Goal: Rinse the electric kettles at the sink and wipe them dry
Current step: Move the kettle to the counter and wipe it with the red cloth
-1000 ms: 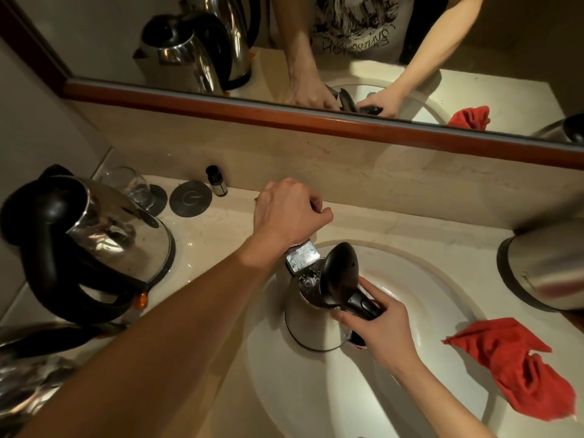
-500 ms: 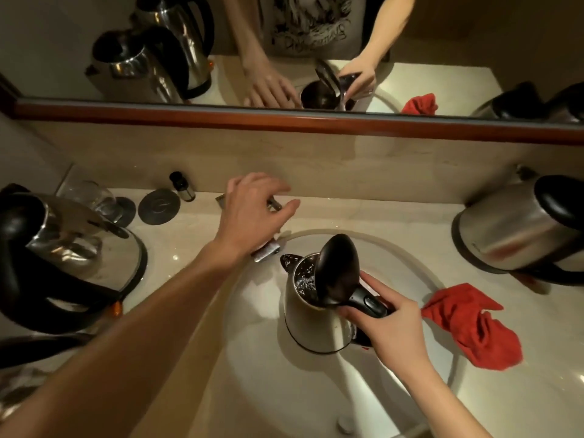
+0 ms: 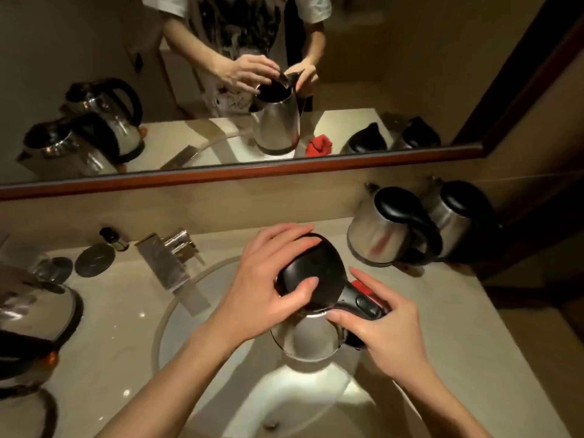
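A steel electric kettle (image 3: 308, 339) with a black lid (image 3: 319, 263) hangs over the white sink basin (image 3: 177, 298). My right hand (image 3: 388, 336) grips its black handle (image 3: 363, 303) from the right. My left hand (image 3: 268, 279) holds the lid, with the fingers over its far edge and the thumb on top. The spout and the inside of the kettle are hidden from above. In the mirror the lid looks partly raised.
Two steel kettles (image 3: 379, 238) (image 3: 455, 216) stand at the back right of the counter, and another kettle (image 3: 34, 311) stands at the left edge. The flat chrome faucet (image 3: 170, 263) juts over the basin's left rim. A small bottle (image 3: 112, 238), round coaster (image 3: 94, 259) and glass (image 3: 47, 267) sit back left.
My left hand left the faucet and moved right onto the kettle's lid. The kettle shifted right and toward me, away from the spout, and my view swung right.
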A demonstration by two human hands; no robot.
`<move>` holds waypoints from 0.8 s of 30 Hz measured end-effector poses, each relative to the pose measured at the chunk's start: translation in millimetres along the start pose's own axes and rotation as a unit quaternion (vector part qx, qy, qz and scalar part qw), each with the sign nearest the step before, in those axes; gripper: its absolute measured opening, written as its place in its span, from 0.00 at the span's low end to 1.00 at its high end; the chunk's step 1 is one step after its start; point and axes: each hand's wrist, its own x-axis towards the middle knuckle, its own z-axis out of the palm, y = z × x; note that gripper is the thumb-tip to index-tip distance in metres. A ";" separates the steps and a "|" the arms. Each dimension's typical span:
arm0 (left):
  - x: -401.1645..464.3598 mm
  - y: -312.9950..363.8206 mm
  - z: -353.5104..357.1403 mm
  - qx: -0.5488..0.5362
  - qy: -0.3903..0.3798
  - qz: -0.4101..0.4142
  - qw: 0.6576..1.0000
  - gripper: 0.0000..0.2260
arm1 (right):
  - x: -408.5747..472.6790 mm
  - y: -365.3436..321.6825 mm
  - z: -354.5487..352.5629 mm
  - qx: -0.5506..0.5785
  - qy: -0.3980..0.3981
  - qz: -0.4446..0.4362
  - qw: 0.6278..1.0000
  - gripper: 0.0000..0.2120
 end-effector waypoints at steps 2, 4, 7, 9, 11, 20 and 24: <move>6.8 13.0 9.8 0.010 0.002 0.004 1.000 0.22 | -3.5 -1.5 -21.5 0.022 0.007 -0.001 1.000 0.39; 13.1 24.2 21.7 0.022 -0.004 0.000 1.000 0.22 | -6.2 -0.1 -42.9 0.036 0.013 0.001 0.999 0.40; 19.8 38.7 42.3 0.024 -0.021 -0.009 0.999 0.22 | -10.2 -0.9 -71.2 0.059 0.017 0.012 0.998 0.41; 22.9 47.5 57.9 0.014 -0.032 -0.022 0.999 0.23 | -12.6 0.2 -88.3 0.068 0.015 0.019 0.997 0.39; 25.6 52.7 74.2 0.005 -0.043 -0.041 0.998 0.22 | -13.9 4.8 -103.6 0.075 0.017 0.029 0.997 0.38; 30.3 66.1 135.0 -0.008 -0.065 -0.051 0.997 0.20 | -18.2 21.7 -152.6 0.086 0.035 0.023 0.995 0.30; 27.2 53.6 146.9 -0.071 0.037 -0.094 0.992 0.23 | -19.9 28.4 -172.5 0.105 0.065 0.028 0.992 0.27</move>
